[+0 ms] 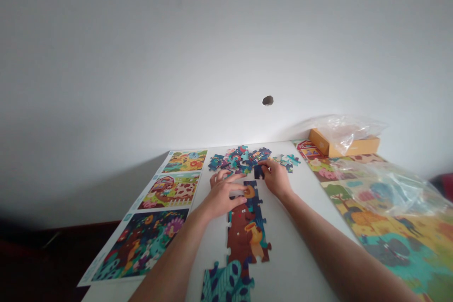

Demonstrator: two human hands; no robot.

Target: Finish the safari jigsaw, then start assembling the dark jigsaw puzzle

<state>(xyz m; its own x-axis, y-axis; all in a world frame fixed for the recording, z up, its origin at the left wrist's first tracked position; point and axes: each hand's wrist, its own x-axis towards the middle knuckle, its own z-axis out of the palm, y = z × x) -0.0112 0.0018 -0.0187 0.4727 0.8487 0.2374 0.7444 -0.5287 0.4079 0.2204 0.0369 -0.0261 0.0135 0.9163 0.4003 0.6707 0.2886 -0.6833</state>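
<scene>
A partly joined jigsaw puzzle point(244, 233) runs up the middle of the white table, showing a brown bear with a yellow pot and teal leaves. My left hand point(226, 193) lies over its upper left edge, fingers spread, the thumb on the joined pieces. Beyond its top edge, my right hand point(275, 174) pinches a dark blue puzzle piece point(259, 172) by its right side. A heap of loose puzzle pieces point(244, 155) lies just past both hands, near the wall.
On the left lies a printed picture sheet point(141, 240) with three scenes. At right, an orange box point(354, 146) and clear plastic bags point(399, 191) rest on finished-looking colourful puzzles point(382, 226). A white wall point(212, 56) with a hole point(268, 100) rises behind the table point(297, 245).
</scene>
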